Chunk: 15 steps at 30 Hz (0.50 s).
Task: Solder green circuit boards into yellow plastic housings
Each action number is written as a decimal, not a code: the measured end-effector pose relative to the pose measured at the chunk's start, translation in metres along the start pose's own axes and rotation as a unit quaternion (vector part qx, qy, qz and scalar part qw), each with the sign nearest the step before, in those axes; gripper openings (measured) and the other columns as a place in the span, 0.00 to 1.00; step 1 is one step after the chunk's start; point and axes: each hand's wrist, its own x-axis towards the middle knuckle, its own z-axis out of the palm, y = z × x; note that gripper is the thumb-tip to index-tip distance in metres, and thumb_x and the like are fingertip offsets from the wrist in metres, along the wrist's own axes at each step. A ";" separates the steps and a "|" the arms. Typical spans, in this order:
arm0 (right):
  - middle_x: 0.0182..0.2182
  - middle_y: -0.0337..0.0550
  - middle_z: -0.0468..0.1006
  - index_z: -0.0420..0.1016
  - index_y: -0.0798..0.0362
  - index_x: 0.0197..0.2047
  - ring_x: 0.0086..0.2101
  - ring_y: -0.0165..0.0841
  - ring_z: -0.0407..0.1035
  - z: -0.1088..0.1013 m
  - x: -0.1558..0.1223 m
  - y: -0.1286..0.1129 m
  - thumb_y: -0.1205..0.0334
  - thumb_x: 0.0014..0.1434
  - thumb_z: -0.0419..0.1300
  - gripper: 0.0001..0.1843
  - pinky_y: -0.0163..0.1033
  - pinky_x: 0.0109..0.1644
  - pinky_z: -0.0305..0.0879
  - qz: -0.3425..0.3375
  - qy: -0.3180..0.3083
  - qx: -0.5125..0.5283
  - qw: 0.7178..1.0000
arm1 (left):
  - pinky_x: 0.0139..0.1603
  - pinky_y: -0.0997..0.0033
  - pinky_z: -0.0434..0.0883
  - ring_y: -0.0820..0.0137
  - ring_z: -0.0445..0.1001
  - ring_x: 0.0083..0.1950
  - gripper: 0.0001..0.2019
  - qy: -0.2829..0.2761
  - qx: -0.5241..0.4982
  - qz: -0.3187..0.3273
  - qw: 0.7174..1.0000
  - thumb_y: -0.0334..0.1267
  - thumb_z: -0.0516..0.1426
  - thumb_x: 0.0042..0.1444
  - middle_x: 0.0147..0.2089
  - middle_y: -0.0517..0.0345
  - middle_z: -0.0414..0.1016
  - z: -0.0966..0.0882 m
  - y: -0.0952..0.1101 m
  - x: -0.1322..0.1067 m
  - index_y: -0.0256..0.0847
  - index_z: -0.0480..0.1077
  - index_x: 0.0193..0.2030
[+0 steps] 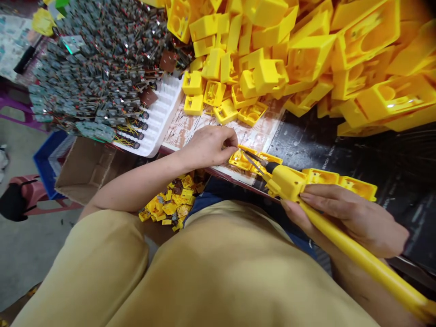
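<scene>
My left hand is closed in a pinch at the table's front edge, fingertips on a small yellow plastic housing. What sits between the fingertips is too small to name. My right hand is wrapped round a yellow soldering iron whose long handle runs off to the lower right. The iron's dark metal tip points left into the housing beside my left fingertips. Two more yellow housings lie in a row behind the iron.
A large heap of yellow housings fills the back right. A pile of small circuit boards lies on a white tray at back left. Yellow parts sit in a box below the table edge. A cardboard box and blue crate stand left.
</scene>
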 end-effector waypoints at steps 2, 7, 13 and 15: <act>0.32 0.37 0.79 0.71 0.50 0.40 0.32 0.28 0.76 0.000 0.001 -0.003 0.61 0.65 0.65 0.06 0.28 0.36 0.75 0.002 -0.003 -0.003 1.000 | 0.45 0.66 0.72 0.67 0.78 0.39 0.08 -0.003 0.012 0.004 1.000 0.34 0.58 0.57 0.37 0.55 0.82 -0.001 0.000 0.002 0.38 0.79 0.39; 0.36 0.38 0.80 0.75 0.49 0.41 0.37 0.29 0.77 -0.007 0.002 -0.008 0.57 0.66 0.64 0.05 0.33 0.45 0.76 0.047 -0.099 -0.015 0.994 | 0.50 0.61 0.72 0.63 0.78 0.42 0.09 -0.011 0.058 0.017 0.998 0.33 0.58 0.55 0.36 0.55 0.81 -0.005 0.004 0.006 0.40 0.80 0.37; 0.32 0.38 0.77 0.74 0.46 0.38 0.29 0.30 0.73 -0.024 0.008 -0.002 0.51 0.67 0.63 0.09 0.36 0.29 0.71 0.042 -0.076 -0.013 0.996 | 0.51 0.59 0.70 0.63 0.77 0.43 0.08 -0.004 0.085 0.047 0.995 0.32 0.57 0.54 0.35 0.56 0.80 -0.006 0.004 0.007 0.41 0.79 0.35; 0.33 0.36 0.77 0.75 0.43 0.41 0.26 0.31 0.72 -0.027 0.003 0.002 0.54 0.60 0.70 0.09 0.37 0.23 0.68 0.067 -0.035 -0.009 0.997 | 0.51 0.59 0.70 0.63 0.76 0.42 0.08 -0.003 0.089 0.054 0.995 0.32 0.57 0.54 0.34 0.56 0.79 -0.006 0.003 0.007 0.41 0.79 0.34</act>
